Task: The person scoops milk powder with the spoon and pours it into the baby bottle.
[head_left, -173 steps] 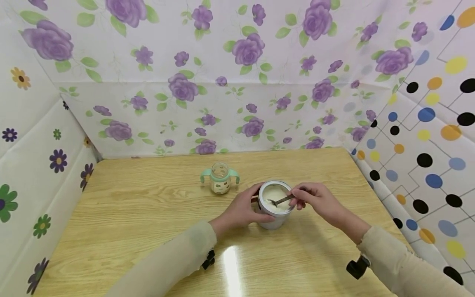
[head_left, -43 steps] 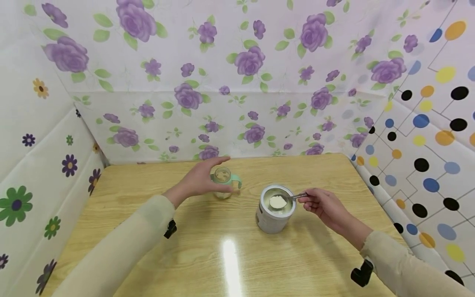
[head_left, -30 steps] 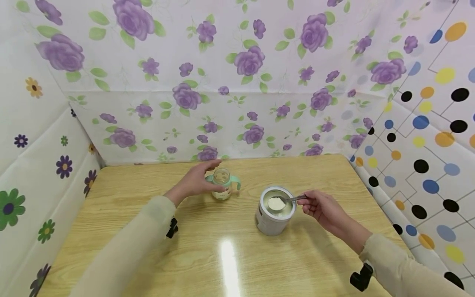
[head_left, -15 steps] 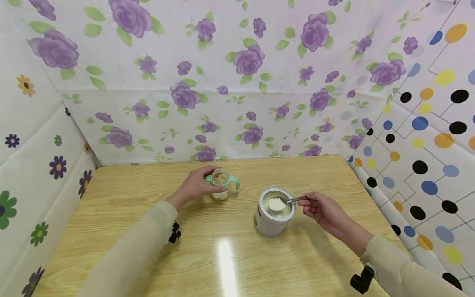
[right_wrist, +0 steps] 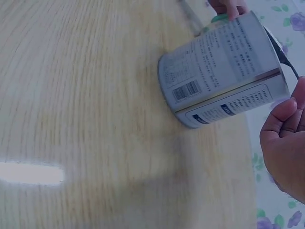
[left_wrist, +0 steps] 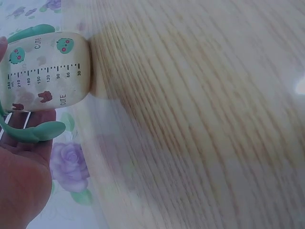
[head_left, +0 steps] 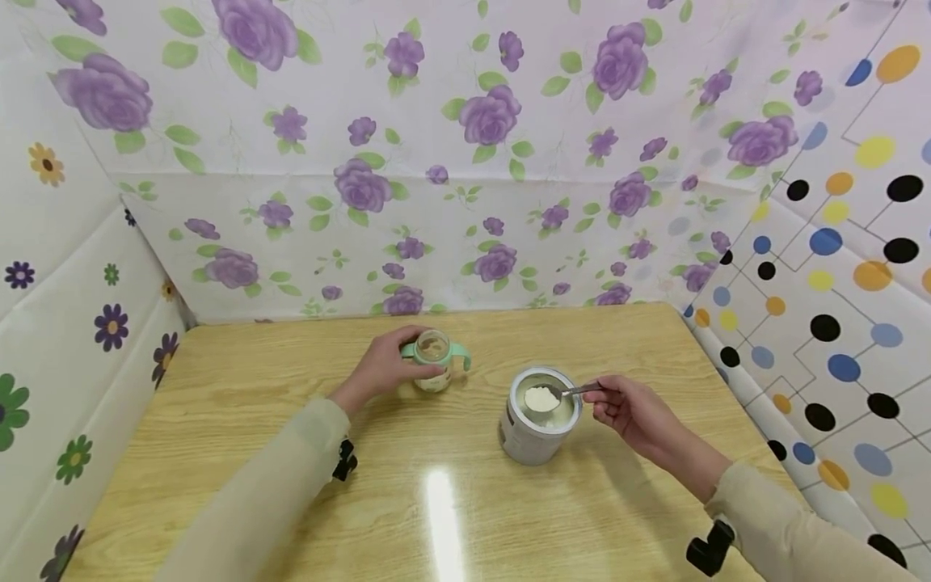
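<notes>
A clear baby bottle [head_left: 433,373] with green handles and printed pictures stands uncapped on the table; milliliter marks show in the left wrist view. My left hand [head_left: 384,365] grips it from the left, thumb in front and fingers behind, partly hidden. To the right stands an open milk powder can [head_left: 534,436], grey-white with a printed label and barcode in the right wrist view. Above its mouth is a spoon [head_left: 582,389] heaped with white powder [head_left: 541,398]. The spoon's handle end is pinched between thumb and fingers of my right hand [head_left: 636,416].
The wooden table [head_left: 364,501] has a bright light reflection near its front. Flowered sheeting [head_left: 451,226] hangs along the back edge. A dotted sheet [head_left: 800,323] borders the right side, a daisy-patterned one [head_left: 73,356] the left.
My left hand has gone from the can to the bottle and closed around it. The spoon has risen from the powder with a heaped load; over the last second it stays nearly still.
</notes>
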A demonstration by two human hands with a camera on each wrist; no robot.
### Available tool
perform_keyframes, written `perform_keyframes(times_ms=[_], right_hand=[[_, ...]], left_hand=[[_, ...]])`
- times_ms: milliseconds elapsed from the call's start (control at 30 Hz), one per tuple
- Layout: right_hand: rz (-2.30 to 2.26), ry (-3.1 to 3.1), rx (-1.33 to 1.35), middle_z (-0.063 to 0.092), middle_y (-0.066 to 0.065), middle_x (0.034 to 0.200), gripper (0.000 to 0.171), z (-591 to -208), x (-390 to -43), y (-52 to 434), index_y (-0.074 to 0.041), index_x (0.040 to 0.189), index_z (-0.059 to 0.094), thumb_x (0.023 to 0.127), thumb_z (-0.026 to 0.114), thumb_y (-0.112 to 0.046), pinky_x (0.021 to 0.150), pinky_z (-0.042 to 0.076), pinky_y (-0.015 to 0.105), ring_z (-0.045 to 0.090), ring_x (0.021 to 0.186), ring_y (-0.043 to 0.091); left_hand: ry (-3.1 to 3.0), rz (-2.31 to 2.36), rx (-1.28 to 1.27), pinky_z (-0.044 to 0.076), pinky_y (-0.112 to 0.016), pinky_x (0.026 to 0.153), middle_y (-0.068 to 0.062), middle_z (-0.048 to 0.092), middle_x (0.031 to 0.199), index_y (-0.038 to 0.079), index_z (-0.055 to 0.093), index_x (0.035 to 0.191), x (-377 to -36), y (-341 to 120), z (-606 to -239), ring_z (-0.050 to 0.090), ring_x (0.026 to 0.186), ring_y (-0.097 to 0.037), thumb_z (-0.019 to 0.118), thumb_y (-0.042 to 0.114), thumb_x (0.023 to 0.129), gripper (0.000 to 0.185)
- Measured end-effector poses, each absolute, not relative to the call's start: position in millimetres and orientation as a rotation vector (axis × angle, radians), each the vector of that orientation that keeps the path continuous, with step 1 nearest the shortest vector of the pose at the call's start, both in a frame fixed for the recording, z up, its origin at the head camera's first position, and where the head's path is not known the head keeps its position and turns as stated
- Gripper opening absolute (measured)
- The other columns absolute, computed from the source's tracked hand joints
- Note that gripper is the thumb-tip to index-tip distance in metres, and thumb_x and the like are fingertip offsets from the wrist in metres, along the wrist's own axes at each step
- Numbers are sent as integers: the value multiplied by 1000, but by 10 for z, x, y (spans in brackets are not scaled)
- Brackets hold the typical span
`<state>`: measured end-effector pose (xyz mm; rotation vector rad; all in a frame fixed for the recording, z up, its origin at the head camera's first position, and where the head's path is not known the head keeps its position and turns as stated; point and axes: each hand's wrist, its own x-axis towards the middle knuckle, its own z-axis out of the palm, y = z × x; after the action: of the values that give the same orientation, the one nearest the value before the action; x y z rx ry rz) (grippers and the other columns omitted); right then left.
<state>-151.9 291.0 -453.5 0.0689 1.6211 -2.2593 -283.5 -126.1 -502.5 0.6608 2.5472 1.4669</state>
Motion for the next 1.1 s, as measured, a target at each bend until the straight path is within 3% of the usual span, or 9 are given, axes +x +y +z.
perform_keyframes(times_ms=[567, 833, 1100], right_hand=[[-2246, 1633, -5, 79, 2, 88, 28, -3889, -2127, 2428, -7, 106, 68, 116, 44, -16, 75, 59, 22, 68, 75, 9], [-2136, 1732, -22, 77, 3, 90, 23, -3755, -2442, 2022, -1, 118, 61, 115, 45, -18, 75, 57, 22, 66, 77, 11], [-2026, 1849, -137, 79, 1, 94, 30, -3757, -2649, 1711, 1, 121, 65, 116, 43, -19, 80, 58, 24, 71, 83, 12]], left_hand=[[2536, 1482, 659, 55, -50, 104, -1, 71, 132, 21, 67, 144, -2818, -1360, -5006, 66, 120, -24, 94, 37, 84, 67], [2531, 1486, 655, 55, -48, 104, -1, 72, 132, 20, 67, 144, -2805, -1327, -5008, 67, 118, -22, 95, 36, 84, 68], [2520, 1485, 660, 55, -48, 104, -2, 72, 131, 19, 67, 144, -2804, -1275, -5005, 67, 118, -23, 95, 34, 84, 67]])
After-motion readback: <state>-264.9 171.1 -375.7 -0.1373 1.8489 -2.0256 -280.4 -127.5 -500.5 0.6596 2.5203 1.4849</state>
